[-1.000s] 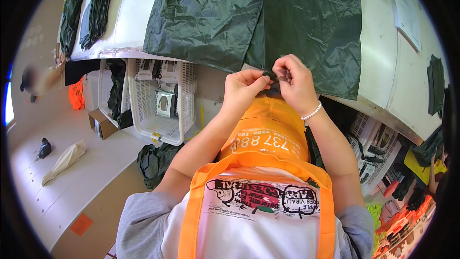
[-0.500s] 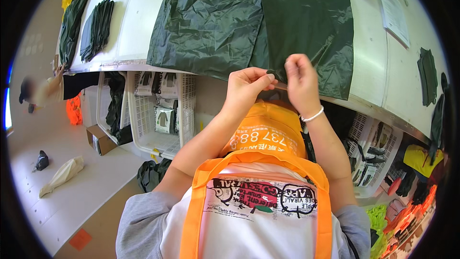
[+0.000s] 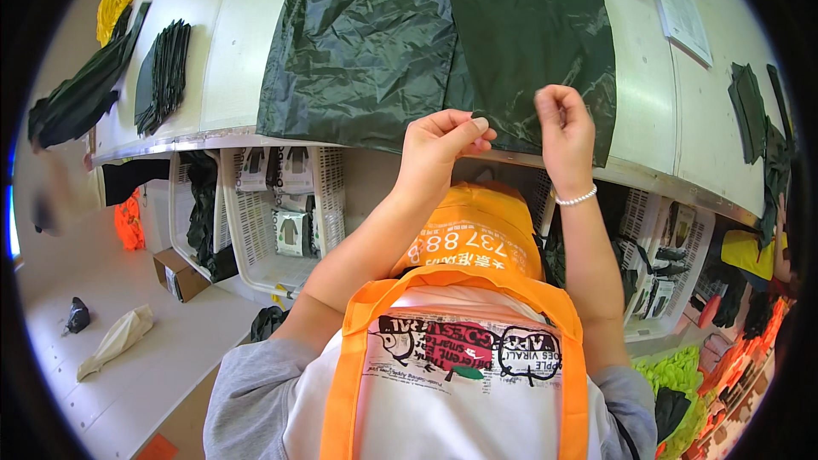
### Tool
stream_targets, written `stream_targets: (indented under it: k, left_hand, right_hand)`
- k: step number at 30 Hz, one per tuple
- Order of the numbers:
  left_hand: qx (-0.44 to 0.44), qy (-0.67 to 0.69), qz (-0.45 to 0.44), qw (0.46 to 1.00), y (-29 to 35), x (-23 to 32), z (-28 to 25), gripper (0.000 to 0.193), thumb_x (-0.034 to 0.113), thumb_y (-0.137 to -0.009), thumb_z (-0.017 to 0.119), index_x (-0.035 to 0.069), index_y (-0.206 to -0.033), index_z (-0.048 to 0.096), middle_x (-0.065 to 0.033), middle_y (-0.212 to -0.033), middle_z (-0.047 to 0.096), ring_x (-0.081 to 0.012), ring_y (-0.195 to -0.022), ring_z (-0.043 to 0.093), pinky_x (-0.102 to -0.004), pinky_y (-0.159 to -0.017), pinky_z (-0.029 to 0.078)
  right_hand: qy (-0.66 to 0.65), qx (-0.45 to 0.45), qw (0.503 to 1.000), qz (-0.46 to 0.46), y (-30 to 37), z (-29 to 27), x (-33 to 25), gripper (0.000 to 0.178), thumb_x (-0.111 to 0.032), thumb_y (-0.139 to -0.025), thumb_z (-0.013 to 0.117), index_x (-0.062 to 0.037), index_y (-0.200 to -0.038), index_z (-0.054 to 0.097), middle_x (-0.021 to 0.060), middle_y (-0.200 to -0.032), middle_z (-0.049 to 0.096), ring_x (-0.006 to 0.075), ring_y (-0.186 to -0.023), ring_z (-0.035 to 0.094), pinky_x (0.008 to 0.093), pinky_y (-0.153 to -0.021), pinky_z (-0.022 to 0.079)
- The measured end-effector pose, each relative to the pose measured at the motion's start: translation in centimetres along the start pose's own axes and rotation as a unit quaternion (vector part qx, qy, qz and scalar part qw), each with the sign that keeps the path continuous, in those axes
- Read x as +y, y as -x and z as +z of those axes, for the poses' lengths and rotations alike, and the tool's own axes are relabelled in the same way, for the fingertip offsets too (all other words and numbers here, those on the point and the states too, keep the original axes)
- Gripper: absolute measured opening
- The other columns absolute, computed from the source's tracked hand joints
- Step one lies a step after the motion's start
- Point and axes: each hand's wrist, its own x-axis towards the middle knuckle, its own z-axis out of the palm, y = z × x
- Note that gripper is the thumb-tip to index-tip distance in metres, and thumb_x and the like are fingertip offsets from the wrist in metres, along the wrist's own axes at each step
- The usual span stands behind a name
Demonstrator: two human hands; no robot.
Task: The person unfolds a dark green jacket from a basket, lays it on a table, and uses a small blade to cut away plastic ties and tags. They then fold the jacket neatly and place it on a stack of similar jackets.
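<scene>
A dark green, shiny rain garment (image 3: pixel 366 51) lies spread on the white table, its lower edge along the table's near side. My left hand (image 3: pixel 434 149) is at that edge, thumb and forefinger pinched together; what they hold is too small to make out. To its right, my right hand (image 3: pixel 568 132) is raised over the garment's right panel with its fingers curled and pressed together. Its fingertips are slightly blurred, and anything between them is hidden. A gap separates the two hands.
A stack of folded dark green pieces (image 3: pixel 162 77) lies left on the table (image 3: pixel 223 51). White papers (image 3: pixel 682 21) and dark green strips (image 3: pixel 747 111) lie right. Below hang white baskets (image 3: pixel 332 192) of packaged garments. At far left, a person handles dark green cloth (image 3: pixel 89 89).
My right hand has moved right, away from the left, which stays pinched near the edge. At far left, the dark green cloth has been pulled outward off the table by the other person.
</scene>
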Motion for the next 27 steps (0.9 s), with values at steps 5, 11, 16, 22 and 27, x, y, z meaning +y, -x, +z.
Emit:
stream_targets:
  k: [5, 11, 16, 22, 27]
  left_hand:
    - [-0.015, 0.005, 0.006, 1.000, -0.3, 0.9, 0.0, 0.007, 0.008, -0.085, 0.065, 0.001, -0.086, 0.065, -0.0098, -0.080, 0.068, -0.0119, -0.067, 0.063, -0.0240, -0.068, 0.052]
    - [-0.024, -0.026, 0.018, 0.999, -0.5, 1.0, 0.0, 0.011, 0.008, -0.084, 0.066, -0.002, -0.090, 0.066, -0.0087, -0.082, 0.068, -0.0108, -0.070, 0.062, -0.0236, -0.069, 0.051]
    - [-0.032, -0.030, 0.023, 0.999, -0.7, 1.2, -0.2, 0.011, 0.008, -0.084, 0.066, -0.002, -0.090, 0.066, -0.0085, -0.082, 0.068, -0.0107, -0.071, 0.062, -0.0233, -0.069, 0.051]
    - [-0.033, -0.029, 0.023, 0.999, -0.9, 1.4, -0.6, 0.009, 0.006, -0.084, 0.066, -0.001, -0.088, 0.065, -0.0102, -0.082, 0.068, -0.0123, -0.071, 0.063, -0.0242, -0.069, 0.051]
    - [-0.030, -0.012, 0.011, 0.999, -0.8, 1.4, -0.5, 0.004, 0.002, -0.084, 0.065, 0.001, -0.087, 0.063, -0.0120, -0.083, 0.068, -0.0162, -0.072, 0.065, -0.0266, -0.068, 0.053]
  right_hand:
    - [0.026, -0.177, 0.983, -0.051, 0.9, -0.7, -3.0, 0.025, -0.012, -0.092, 0.058, -0.0010, -0.110, 0.044, 0.0076, -0.093, 0.051, 0.0136, -0.080, 0.050, 0.0262, -0.074, 0.044]
    - [0.070, -0.164, 0.977, -0.119, 0.2, 0.2, -3.3, 0.018, -0.012, -0.089, 0.061, 0.0001, -0.098, 0.051, 0.0125, -0.091, 0.055, 0.0242, -0.079, 0.058, 0.0311, -0.071, 0.048]
    - [0.111, -0.157, 0.971, -0.140, -0.2, 0.7, -4.2, 0.016, -0.012, -0.087, 0.063, -0.0011, -0.094, 0.053, 0.0118, -0.088, 0.055, 0.0256, -0.074, 0.059, 0.0320, -0.066, 0.048]
    - [0.140, -0.149, 0.967, -0.150, -0.2, 1.1, -4.4, 0.014, -0.010, -0.086, 0.062, -0.0017, -0.093, 0.053, 0.0117, -0.086, 0.056, 0.0261, -0.073, 0.060, 0.0315, -0.064, 0.048]
    - [0.084, -0.103, 0.984, -0.116, -0.1, 1.2, -3.6, 0.013, -0.011, -0.090, 0.060, -0.0010, -0.096, 0.054, 0.0080, -0.083, 0.056, 0.0186, -0.070, 0.058, 0.0294, -0.063, 0.047]
